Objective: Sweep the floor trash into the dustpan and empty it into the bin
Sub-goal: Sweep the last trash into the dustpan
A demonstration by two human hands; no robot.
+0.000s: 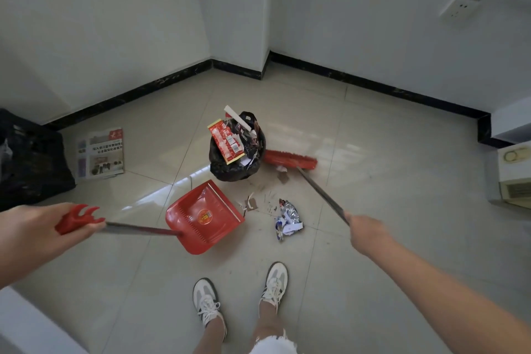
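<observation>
Head view: left hand (pixel 37 227) gripped the dustpan (pixel 204 217), right hand (pixel 366 234) the broom (pixel 290 158); sweeping stage. Next, likely pull the scraps (pixel 287 217) toward nine o'clock.

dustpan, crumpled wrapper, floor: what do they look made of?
Dustpan: red moulded plastic, semi-glossy, with ribbed grooves in the pan. Crumpled wrapper: probably foil-lined plastic film, with silvery, creased glints. Floor: glazed tile, likely ceramic; grout lines and a glossy sheen show.
</observation>
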